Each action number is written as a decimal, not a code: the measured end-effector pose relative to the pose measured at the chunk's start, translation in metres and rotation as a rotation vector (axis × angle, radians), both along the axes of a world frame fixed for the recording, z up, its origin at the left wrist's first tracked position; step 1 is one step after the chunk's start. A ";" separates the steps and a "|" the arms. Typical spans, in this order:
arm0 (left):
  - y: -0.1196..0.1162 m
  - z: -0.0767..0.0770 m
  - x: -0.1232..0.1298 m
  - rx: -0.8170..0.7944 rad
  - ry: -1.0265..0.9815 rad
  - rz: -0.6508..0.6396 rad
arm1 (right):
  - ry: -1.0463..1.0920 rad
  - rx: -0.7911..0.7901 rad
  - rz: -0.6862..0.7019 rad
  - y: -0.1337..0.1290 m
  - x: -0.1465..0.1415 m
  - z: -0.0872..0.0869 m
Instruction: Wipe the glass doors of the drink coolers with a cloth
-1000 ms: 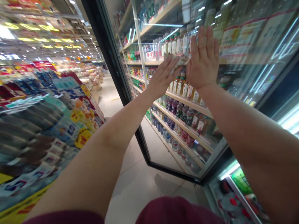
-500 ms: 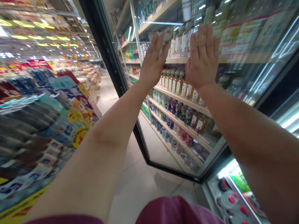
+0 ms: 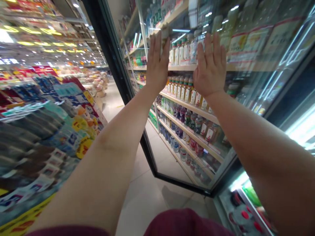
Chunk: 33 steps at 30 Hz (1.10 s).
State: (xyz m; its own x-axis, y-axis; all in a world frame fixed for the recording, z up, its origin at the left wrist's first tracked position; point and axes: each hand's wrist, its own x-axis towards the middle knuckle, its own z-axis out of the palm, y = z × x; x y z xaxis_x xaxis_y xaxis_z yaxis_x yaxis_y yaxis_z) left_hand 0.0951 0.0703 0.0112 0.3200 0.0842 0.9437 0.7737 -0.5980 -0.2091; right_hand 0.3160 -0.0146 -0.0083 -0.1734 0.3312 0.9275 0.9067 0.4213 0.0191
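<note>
Both my arms reach up to a black-framed glass door (image 3: 169, 168) that stands swung open. My left hand (image 3: 157, 65) lies against the glass with its fingers stretched upward. Under its fingers shows a pale, crumpled cloth (image 3: 165, 31), mostly covered by the hand. To its right, my right hand (image 3: 210, 70) rests flat with fingers spread and nothing in it. Through the pane, or mirrored in it, bottled drinks (image 3: 180, 88) stand in rows on light shelves.
At the left, a display of packaged goods (image 3: 56, 131) runs along the aisle. Pale floor tiles (image 3: 140, 196) lie below the door. The cooler's lit lower shelf with red-capped bottles (image 3: 243, 213) is at the lower right.
My left hand has shifted slightly left and turned more upright, and the pale cloth has gone with it. My right hand has moved a little down and left in the view.
</note>
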 end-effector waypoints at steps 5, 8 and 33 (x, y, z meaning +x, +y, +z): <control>-0.019 -0.009 0.008 -0.093 0.305 -0.017 | 0.028 -0.028 0.046 0.002 0.001 0.000; -0.018 0.000 0.006 -0.001 0.327 0.010 | 0.029 -0.011 0.060 0.003 0.002 -0.001; -0.032 -0.028 -0.014 -0.077 0.134 0.013 | -0.388 0.163 0.067 0.007 0.010 -0.007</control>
